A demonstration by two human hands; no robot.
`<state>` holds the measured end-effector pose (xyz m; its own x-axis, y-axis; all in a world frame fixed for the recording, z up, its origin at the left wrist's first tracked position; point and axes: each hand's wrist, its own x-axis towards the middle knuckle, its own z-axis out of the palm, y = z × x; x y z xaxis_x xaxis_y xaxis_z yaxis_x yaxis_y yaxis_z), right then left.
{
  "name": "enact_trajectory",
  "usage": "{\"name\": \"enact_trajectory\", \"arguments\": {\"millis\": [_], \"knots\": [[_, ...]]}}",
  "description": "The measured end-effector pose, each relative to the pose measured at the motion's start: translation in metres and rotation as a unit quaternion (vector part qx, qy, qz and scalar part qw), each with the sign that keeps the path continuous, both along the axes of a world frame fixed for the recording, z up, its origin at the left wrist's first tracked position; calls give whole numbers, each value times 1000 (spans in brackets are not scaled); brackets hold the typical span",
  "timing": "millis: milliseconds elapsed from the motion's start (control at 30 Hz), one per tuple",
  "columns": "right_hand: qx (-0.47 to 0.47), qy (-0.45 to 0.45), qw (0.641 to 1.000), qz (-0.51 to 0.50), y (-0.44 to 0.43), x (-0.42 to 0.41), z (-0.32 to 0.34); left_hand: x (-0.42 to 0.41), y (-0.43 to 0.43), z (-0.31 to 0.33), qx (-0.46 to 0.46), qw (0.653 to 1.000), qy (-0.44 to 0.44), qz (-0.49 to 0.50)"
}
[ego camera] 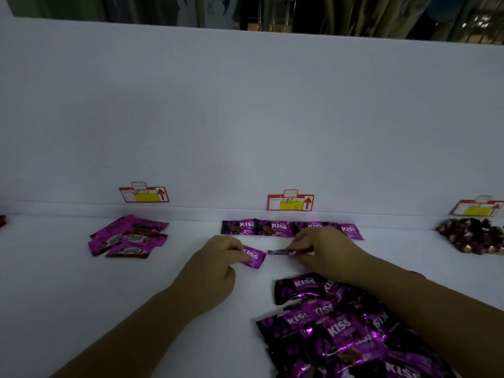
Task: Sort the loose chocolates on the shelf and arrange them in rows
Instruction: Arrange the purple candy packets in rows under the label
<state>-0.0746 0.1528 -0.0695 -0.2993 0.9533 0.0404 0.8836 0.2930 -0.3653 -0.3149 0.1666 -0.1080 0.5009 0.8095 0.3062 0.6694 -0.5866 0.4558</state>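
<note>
My left hand (pixel 218 257) has its fingers (pixel 237 249) pinched on the left edge of a purple KISS packet (pixel 255 257), which lies face up and a little tilted on the white shelf (pixel 81 296). My right hand (pixel 321 249) grips a second packet (pixel 283 252), held edge-on just right of the first, so I see only its thin side.

Here's the worry: that edge-on packet could flop face down or land crooked when I let go, and the foil looks slippery, so a light pinch may let it skid. The finished row (pixel 272 228) of KISS packets sits just beyond my knuckles against the back; a nudge from my right hand would probably knock it out of line. My right forearm also lies across the loose heap (pixel 341 323) at the near right, so swinging that arm could drag packets along or push them off the near edge.

Round about: a jumbled Choco pile (pixel 128 238) lies well to the left, and dark wrapped sweets (pixel 474 238) are heaped at the far right, both apart from my working spot. Red price tags (pixel 290 203) are stuck on the back panel. Nothing blocks the spot in front of the row except my own hands.
</note>
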Motion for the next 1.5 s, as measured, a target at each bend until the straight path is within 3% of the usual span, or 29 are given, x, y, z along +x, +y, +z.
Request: {"name": "enact_trajectory", "arguments": {"millis": [133, 400, 633, 1500], "knots": [[-11, -49, 998, 30, 0, 0, -5, -1, -4, 0, -37, 999, 27, -22], [-9, -23, 1000, 8, 5, 2, -10, 5, -12, 4, -64, 992, 106, -4], [73, -83, 993, 27, 11, -3, -16, 6, -11, 3, -97, 985, 139, 19], [70, -66, 995, 5, 24, -21, -8, 11, -4, -3, -82, 987, 127, 50]]}}
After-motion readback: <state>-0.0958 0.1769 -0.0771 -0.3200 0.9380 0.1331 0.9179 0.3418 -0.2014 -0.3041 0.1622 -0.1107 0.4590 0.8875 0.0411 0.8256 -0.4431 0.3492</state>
